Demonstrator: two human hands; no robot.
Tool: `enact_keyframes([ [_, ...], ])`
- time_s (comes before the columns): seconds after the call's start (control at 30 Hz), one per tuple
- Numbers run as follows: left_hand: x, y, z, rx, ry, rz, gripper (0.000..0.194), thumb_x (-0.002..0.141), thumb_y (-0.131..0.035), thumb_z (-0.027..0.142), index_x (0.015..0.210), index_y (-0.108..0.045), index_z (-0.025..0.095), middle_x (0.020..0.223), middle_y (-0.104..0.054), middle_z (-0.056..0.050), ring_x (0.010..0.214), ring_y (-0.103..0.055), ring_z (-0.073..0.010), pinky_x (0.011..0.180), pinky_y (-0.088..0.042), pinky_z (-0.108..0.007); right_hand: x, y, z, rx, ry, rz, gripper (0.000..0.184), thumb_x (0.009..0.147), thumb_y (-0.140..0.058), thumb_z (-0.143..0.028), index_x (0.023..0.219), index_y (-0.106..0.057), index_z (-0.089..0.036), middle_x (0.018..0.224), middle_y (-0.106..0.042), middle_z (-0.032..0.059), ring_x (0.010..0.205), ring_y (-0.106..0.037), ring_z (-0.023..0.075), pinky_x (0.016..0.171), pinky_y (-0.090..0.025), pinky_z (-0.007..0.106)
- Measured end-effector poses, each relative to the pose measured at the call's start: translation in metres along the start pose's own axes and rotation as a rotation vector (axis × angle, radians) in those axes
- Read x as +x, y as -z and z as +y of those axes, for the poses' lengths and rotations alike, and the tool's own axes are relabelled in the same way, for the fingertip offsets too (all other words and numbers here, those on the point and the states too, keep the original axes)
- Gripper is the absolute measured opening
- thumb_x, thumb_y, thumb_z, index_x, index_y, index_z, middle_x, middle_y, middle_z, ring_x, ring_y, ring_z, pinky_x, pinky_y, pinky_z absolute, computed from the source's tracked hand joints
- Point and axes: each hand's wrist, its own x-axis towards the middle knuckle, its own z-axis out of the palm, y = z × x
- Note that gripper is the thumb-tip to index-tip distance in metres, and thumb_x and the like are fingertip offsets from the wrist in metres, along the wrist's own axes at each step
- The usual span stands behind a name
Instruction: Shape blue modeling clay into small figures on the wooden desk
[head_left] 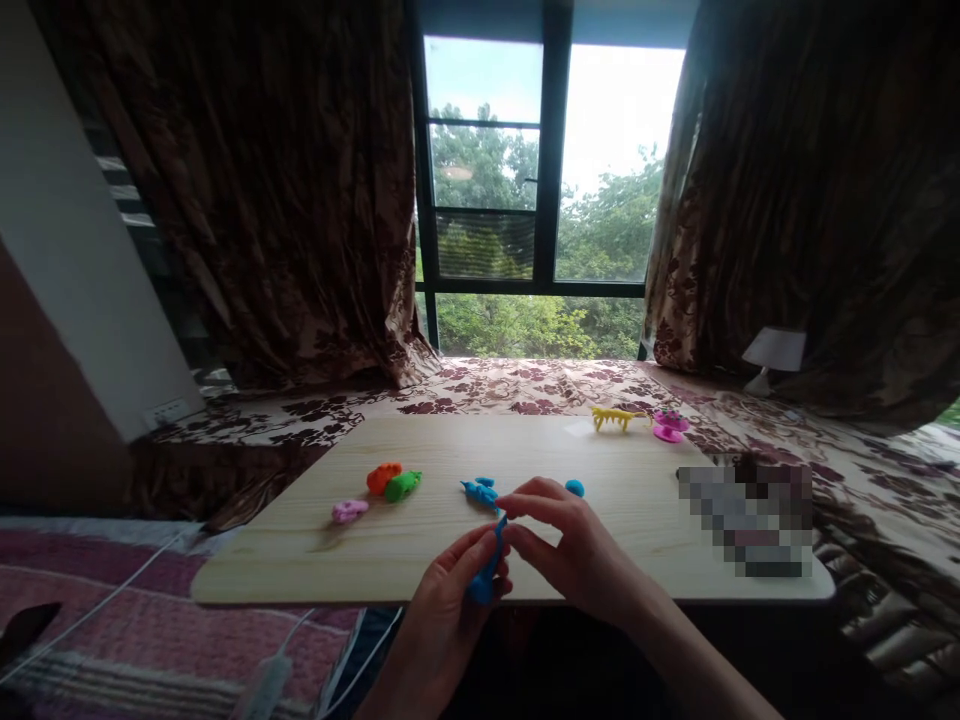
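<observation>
My left hand is closed around a piece of blue modelling clay, thick at the bottom and drawn out thin at the top. The fingertips of my right hand pinch the thin upper end, where a small whitish bit shows. Just beyond my fingers lies a shaped blue clay piece with a pointed end. Behind my right hand sits a small blue clay lump. Parts of the held clay are hidden by my fingers.
Orange, green and pink clay pieces lie left on the wooden table. A yellow legged clay figure and a magenta stand-like piece are at the back right. A blurred-out object occupies the right side.
</observation>
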Motion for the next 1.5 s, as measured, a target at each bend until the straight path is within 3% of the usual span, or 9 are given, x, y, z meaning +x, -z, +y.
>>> enact_keyframes([
  [0.17,-0.011,-0.018,0.002,0.016,0.021,-0.082,0.021,0.077,-0.064,0.021,0.097,-0.068,0.015,0.073,-0.064,-0.002,0.066,-0.055,-0.0081,0.066,-0.048,-0.021,-0.01,0.009,-0.006,0.123,-0.055,0.026,0.016,0.084,-0.059,-0.026,0.097,-0.066,-0.022,0.092,-0.06,0.0041,0.085,-0.059,0.0162,0.077,-0.048,0.029],
  [0.4,-0.018,-0.023,0.007,0.005,0.029,-0.138,0.02,0.079,-0.061,0.018,0.098,-0.068,0.015,0.073,-0.064,-0.002,0.068,-0.054,-0.0083,0.067,-0.047,-0.02,-0.009,0.011,-0.01,0.132,-0.034,0.083,0.011,0.083,-0.06,-0.027,0.081,-0.07,-0.022,0.076,-0.06,0.0016,0.079,-0.056,0.0158,0.075,-0.046,0.03],
  [0.6,-0.026,-0.031,0.005,-0.107,0.094,-0.041,0.013,0.075,-0.064,0.019,0.087,-0.069,0.013,0.075,-0.065,-0.004,0.065,-0.058,-0.0104,0.064,-0.052,-0.024,-0.014,0.023,-0.021,0.046,-0.025,0.022,0.026,0.09,-0.049,-0.024,0.113,-0.06,-0.028,0.097,-0.059,0.0038,0.094,-0.053,0.0177,0.085,-0.043,0.034],
  [0.9,-0.027,-0.035,0.002,-0.238,0.104,0.009,0.009,0.076,-0.063,0.012,0.084,-0.067,0.013,0.076,-0.066,-0.003,0.069,-0.062,-0.0115,0.07,-0.055,-0.029,-0.023,0.02,-0.024,-0.069,0.088,-0.003,0.028,0.09,-0.047,-0.02,0.113,-0.06,-0.027,0.102,-0.058,0.0054,0.097,-0.049,0.0208,0.086,-0.043,0.039],
  [1.1,-0.031,-0.049,0.007,-0.205,0.095,0.016,0.011,0.08,-0.057,0.012,0.086,-0.066,0.012,0.075,-0.066,-0.005,0.067,-0.062,-0.0121,0.065,-0.055,-0.028,-0.024,0.024,-0.025,-0.043,0.086,0.001,0.033,0.09,-0.047,-0.019,0.121,-0.054,-0.028,0.115,-0.052,0.0052,0.114,-0.041,0.0209,0.097,-0.037,0.04],
  [1.2,-0.031,-0.047,0.005,-0.216,0.076,0.035,0.014,0.081,-0.055,0.012,0.09,-0.065,0.014,0.077,-0.067,-0.004,0.067,-0.062,-0.0119,0.066,-0.055,-0.029,-0.023,0.026,-0.025,-0.061,0.106,-0.045,0.034,0.088,-0.049,-0.018,0.121,-0.054,-0.027,0.117,-0.051,0.0052,0.119,-0.037,0.0213,0.099,-0.035,0.039],
  [1.3,-0.03,-0.042,0.002,-0.22,0.149,0.003,0.014,0.081,-0.056,0.014,0.091,-0.065,0.013,0.077,-0.066,-0.004,0.067,-0.063,-0.0124,0.066,-0.055,-0.03,-0.023,0.026,-0.022,-0.046,0.093,-0.018,0.037,0.088,-0.051,-0.017,0.124,-0.051,-0.026,0.122,-0.049,0.0063,0.121,-0.036,0.0212,0.101,-0.034,0.039],
  [1.5,-0.03,-0.047,0.002,-0.182,0.147,-0.056,0.013,0.081,-0.057,0.015,0.091,-0.065,0.014,0.076,-0.066,-0.003,0.065,-0.062,-0.0115,0.065,-0.055,-0.029,-0.026,0.024,-0.016,0.037,0.106,0.051,0.028,0.082,-0.06,-0.014,0.106,-0.064,-0.028,0.113,-0.056,0.0041,0.12,-0.038,0.0222,0.099,-0.036,0.039],
])
